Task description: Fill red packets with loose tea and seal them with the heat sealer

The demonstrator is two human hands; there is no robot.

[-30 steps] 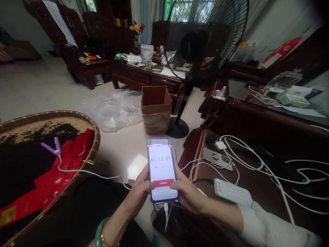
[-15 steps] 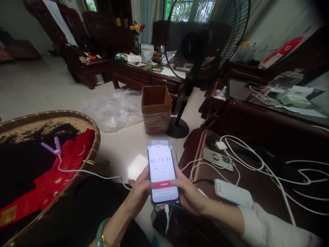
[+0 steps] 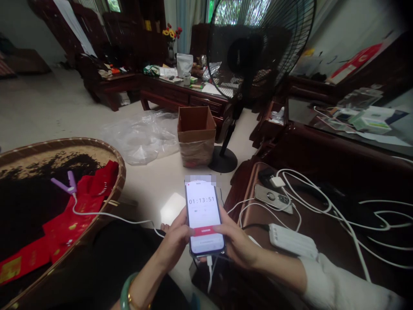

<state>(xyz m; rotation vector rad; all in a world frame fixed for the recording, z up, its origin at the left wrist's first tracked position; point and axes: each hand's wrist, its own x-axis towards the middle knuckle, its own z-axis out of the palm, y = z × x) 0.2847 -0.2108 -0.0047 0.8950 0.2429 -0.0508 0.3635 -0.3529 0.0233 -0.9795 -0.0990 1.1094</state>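
Head view: you look forward and down at both your hands, with one phone (image 3: 205,215) between them.
Left hand (image 3: 176,239): grasping the phone's left side, your thumb over the left end of the red bar (image 3: 205,231); a green bangle (image 3: 125,292) circles the wrist.
Right hand (image 3: 237,241): grasping the phone's right side, your thumb at the bar's right end; you cannot tell whether either thumb presses the glass.
Phone: at near centre, tilted towards you, its lit screen reading 01:13:51 above the red bar; the strip at its top is blurred out.
Charging lead (image 3: 210,275): white, plugged into the phone's near edge and hanging down.
Basket (image 3: 120,172): woven, at your near left, holding dark loose material (image 3: 26,211), red packets (image 3: 69,219) and a purple two-armed tool (image 3: 68,187) with a white cord.
Brown surface (image 3: 308,224): to your right, bearing a second phone (image 3: 272,198), a white ribbed block (image 3: 292,241) and looped white cables (image 3: 325,211).
Floor, further off: clear plastic sheeting (image 3: 140,140), then a cardboard box (image 3: 196,148) to its right, and a standing fan (image 3: 224,160) just beside that.
Bench (image 3: 180,98): dark wood, far beyond the box, carrying a silvery pouch (image 3: 185,64) among other items.
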